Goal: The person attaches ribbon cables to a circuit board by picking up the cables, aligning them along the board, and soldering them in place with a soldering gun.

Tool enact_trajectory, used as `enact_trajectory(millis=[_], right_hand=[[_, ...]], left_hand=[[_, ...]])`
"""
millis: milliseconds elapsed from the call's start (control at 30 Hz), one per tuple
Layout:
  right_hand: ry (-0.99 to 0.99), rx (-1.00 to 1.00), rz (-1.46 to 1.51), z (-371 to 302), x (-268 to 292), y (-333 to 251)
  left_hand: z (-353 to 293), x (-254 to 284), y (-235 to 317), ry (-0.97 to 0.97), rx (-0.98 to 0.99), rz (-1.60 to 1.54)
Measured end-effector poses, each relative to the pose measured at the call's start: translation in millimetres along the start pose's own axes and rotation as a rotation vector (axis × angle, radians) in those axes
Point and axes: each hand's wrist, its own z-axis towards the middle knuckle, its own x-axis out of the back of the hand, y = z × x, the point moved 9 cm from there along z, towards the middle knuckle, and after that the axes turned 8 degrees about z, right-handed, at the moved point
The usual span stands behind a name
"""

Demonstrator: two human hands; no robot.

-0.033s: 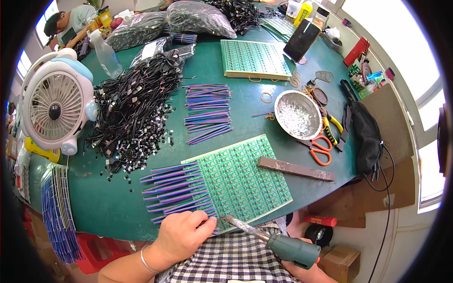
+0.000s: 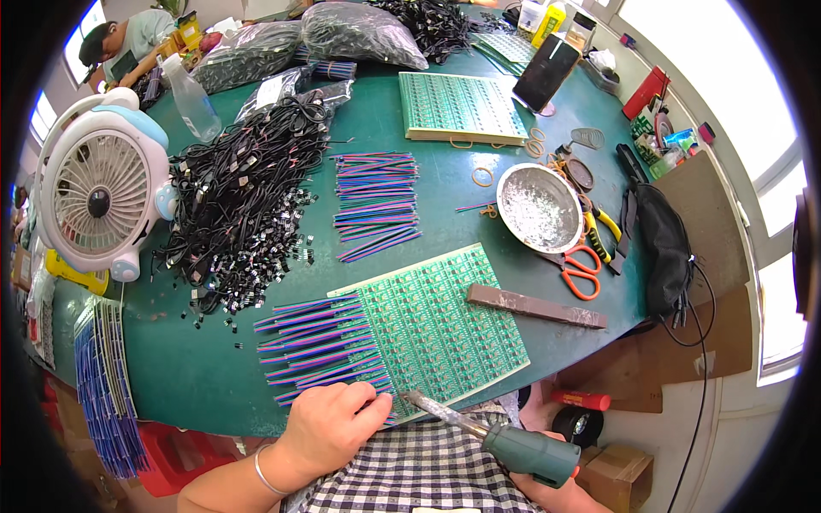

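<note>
A green circuit board panel (image 2: 432, 321) lies near the table's front edge. Rows of short blue, red and black wires (image 2: 321, 346) stick out from its left side. At the lower left corner, my left hand (image 2: 335, 425) is closed, fingers pinched over the lowest wires at the board's edge; the fingertips are partly hidden. My right hand (image 2: 547, 489) grips a soldering iron (image 2: 526, 453) with a dark green handle. Its metal tip is at the board's lower edge, just right of my left fingers. A brown bar (image 2: 537, 307) rests across the board's right side.
Bundled wires (image 2: 376, 201) and a stack of panels (image 2: 462, 107) lie beyond the board. A metal bowl (image 2: 539, 208), orange-handled scissors (image 2: 580, 272) and pliers (image 2: 605, 235) are at right. Black cables (image 2: 248, 197) and a fan (image 2: 103, 192) stand left. A person (image 2: 128, 47) sits far left.
</note>
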Motion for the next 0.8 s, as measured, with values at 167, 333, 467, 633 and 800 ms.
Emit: enact_trajectory(millis=[167, 333, 467, 633, 800], right_hand=[[0.062, -0.068, 0.1, -4, 2, 5], [0.015, -0.062, 0.07, -2, 1, 8], [-0.018, 0.074, -0.031, 1, 1, 0], [0.022, -0.005, 0.026, -2, 1, 8], [0.0, -0.004, 0.009, -2, -1, 9]], left_hand=[[0, 0, 1, -0.011, -0.007, 0.017], [0, 1, 3, -0.014, -0.017, 0.041], [1, 1, 3, -0.01, -0.023, 0.039], [1, 1, 3, -0.011, -0.019, 0.04], [1, 1, 3, -0.001, -0.02, 0.037]])
